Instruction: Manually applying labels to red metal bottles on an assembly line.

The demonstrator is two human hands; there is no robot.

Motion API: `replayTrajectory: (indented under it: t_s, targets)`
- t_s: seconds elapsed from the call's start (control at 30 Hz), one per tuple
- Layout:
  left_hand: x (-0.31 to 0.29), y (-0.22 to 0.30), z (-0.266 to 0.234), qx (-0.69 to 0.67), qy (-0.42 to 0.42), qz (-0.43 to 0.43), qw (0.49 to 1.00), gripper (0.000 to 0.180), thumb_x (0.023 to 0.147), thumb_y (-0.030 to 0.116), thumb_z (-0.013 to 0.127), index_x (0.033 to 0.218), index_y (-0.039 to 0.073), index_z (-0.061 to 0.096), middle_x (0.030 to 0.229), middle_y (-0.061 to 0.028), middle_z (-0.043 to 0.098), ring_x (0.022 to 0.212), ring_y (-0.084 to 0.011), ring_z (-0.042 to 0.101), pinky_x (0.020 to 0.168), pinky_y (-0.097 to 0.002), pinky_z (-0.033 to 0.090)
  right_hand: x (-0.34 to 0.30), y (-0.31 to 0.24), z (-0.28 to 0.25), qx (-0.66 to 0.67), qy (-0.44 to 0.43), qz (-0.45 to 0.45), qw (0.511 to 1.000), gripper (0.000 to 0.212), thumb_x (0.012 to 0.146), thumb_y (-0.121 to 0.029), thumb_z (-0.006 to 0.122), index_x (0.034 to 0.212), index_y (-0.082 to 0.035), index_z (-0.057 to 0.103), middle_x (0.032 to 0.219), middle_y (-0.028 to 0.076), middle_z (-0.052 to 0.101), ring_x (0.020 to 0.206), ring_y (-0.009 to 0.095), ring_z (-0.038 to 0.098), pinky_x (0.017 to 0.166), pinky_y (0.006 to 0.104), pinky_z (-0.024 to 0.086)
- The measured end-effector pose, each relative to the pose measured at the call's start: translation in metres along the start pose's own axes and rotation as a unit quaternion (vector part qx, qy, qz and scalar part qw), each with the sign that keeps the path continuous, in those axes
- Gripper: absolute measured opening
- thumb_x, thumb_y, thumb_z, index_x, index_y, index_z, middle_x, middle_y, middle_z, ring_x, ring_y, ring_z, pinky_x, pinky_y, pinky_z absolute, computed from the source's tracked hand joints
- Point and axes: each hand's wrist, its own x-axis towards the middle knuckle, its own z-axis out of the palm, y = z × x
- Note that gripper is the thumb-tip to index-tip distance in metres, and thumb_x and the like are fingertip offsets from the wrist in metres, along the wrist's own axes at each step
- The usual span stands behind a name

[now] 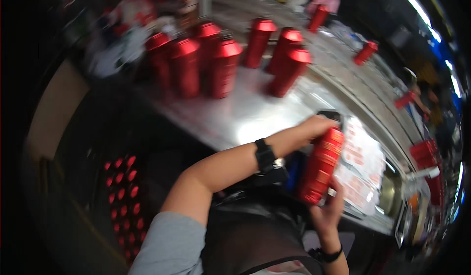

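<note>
A red canister [321, 167] with lighter print on its side is held tilted in front of my body. My left hand [318, 127], with a black watch on its wrist, closes around the upper end. Its fingertips are partly hidden, and a dark rounded object [331, 115] shows just past them. At the lower end, my right hand [329, 210] grips the canister with fingers bent round its side. Left of my hands, several red canisters [226, 71] with sloped shoulders and dark necks stand on a shiny metal table [245, 120].
Printed white sheets [363, 164] lie right of my hands. Beyond the table edge runs a long conveyor [338, 61] carrying more red canisters [365, 53]. At lower left are rows of small red round tops [123, 209]. Another person's hand [421, 101] shows at far right.
</note>
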Motion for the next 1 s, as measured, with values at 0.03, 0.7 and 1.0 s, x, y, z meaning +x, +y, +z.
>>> replayTrajectory:
  t_s: [0.03, 0.7, 1.0]
  targets:
    - [-0.006, -0.003, -0.008, 0.000, -0.009, 0.017, 1.000, 0.034, 0.089, 0.037, 0.068, 0.098, 0.004, 0.068, 0.089, -0.0056, 0.069, 0.078, -0.0148, 0.065, 0.069, -0.0305, 0.051, -0.009, -0.001, -0.008, -0.002, -0.015, 0.002, 1.000, 0.075, 0.068, -0.015, 0.087, 0.132, -0.001, 0.051, 0.115, 0.014, 0.061, 0.107, 0.028, 0.062, 0.088, 0.0357, 0.051]
    - [-0.514, -0.267, -0.162, 0.463, 0.720, 0.052, 0.514, 0.036, 0.082, 0.029, 0.075, 0.100, 0.004, 0.058, 0.079, -0.0192, 0.064, 0.074, -0.0387, 0.066, 0.064, -0.0463, 0.051, 0.119, -0.070, 0.074, -0.009, -0.281, -0.111, 0.953, 0.075, 0.083, -0.020, 0.076, 0.150, -0.014, 0.044, 0.120, 0.009, 0.063, 0.057, 0.002, 0.037, 0.052, 0.0190, 0.033]
    - [-0.618, -0.533, -0.168, 0.215, 0.883, -0.274, 0.314, 0.034, 0.088, 0.034, 0.066, 0.107, 0.008, 0.056, 0.078, -0.0187, 0.069, 0.073, -0.0424, 0.067, 0.064, -0.0536, 0.052, 0.126, -0.014, 0.077, -0.055, -0.244, -0.163, 0.954, 0.062, 0.091, -0.026, 0.070, 0.148, -0.016, 0.046, 0.118, 0.013, 0.061, 0.102, 0.014, 0.057, 0.065, 0.0227, 0.045]
